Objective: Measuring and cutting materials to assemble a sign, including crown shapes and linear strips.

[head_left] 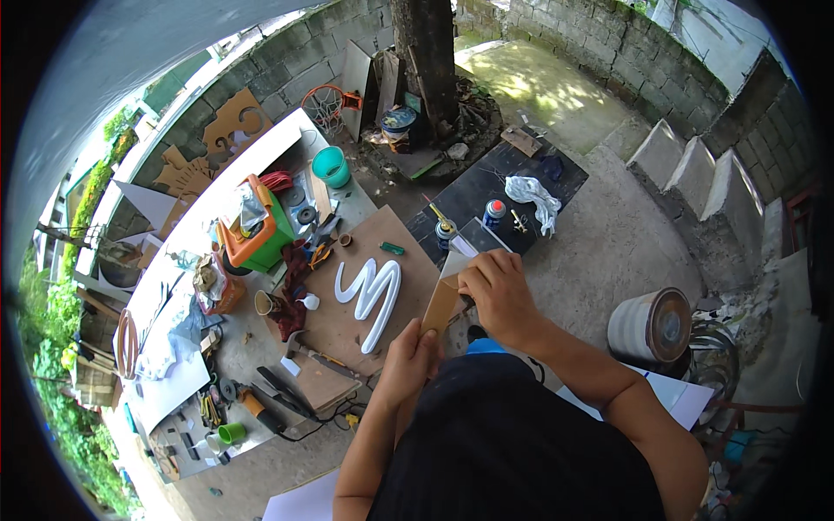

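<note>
Between my hands is a flat strip with a brown papery face [441, 304] and a white part at its upper end. My left hand [414, 354] is closed round its lower end. My right hand [498, 291] pinches its upper right edge, where the brown layer meets the white. A small dark bit shows under the right fingers, too hidden to name. Left of the strip, a white wavy letter-like shape [372, 297] lies on a brown board [395, 234]. Near that shape are a small green object [392, 248] and a brown roll of tape [346, 240].
An orange-and-green toolbox [265, 230], a teal bucket [331, 167], a hammer [308, 350] and an angle grinder [261, 408] crowd the left table. A black table [543, 227] beyond my hands holds a spray can [494, 213] and crumpled plastic [533, 198]. A large pail [650, 325] stands right.
</note>
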Demonstrator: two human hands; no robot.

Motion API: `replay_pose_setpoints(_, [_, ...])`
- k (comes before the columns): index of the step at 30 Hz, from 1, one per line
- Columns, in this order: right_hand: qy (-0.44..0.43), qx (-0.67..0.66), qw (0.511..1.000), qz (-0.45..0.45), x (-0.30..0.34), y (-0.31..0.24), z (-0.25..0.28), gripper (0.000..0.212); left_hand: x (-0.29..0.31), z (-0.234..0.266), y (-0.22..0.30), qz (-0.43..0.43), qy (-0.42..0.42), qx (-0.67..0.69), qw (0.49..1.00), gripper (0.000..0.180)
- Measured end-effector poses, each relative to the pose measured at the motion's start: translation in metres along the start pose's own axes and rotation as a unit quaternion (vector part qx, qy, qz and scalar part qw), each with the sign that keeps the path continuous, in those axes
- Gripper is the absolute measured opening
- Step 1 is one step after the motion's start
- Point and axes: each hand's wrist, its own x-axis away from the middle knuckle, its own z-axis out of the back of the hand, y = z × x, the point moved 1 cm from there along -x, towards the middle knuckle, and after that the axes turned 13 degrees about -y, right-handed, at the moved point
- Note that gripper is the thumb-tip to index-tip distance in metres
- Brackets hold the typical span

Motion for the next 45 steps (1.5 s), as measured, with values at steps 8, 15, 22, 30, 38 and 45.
replay_pose_setpoints(8, [-0.055, -0.129, 0.989, 0.053, 0.023, 0.032, 0.004, 0.005, -0.046, -0.029, 0.021, -0.019, 0.045, 0.034, 0.998, 0.016])
replay_pose_setpoints(15, [-0.129, -0.248, 0.953, 0.115, 0.035, 0.027, 0.01, 0.008, -0.058, -0.011, 0.033, -0.06, 0.111, 0.063, 0.99, 0.015])
replay_pose_setpoints(22, [-0.083, -0.382, 0.92, 0.04, -0.001, 0.056, 0.037, 0.01, -0.06, 0.028, 0.052, -0.125, 0.061, 0.14, 0.98, 0.031])
replay_pose_setpoints(30, [0.051, -0.409, 0.902, -0.126, -0.043, 0.139, 0.027, 0.01, -0.017, -0.032, -0.023, -0.014, -0.063, 0.043, 0.997, 0.034])
replay_pose_setpoints(38, [-0.074, -0.452, 0.887, -0.055, -0.035, 0.104, 0.01, 0.006, -0.021, -0.015, -0.024, -0.025, 0.148, 0.139, 0.979, 0.034])
replay_pose_setpoints(45, [-0.205, -0.393, 0.886, 0.131, 0.011, 0.017, -0.015, 0.01, -0.022, 0.014, -0.007, -0.087, 0.203, 0.261, 0.94, 0.03])
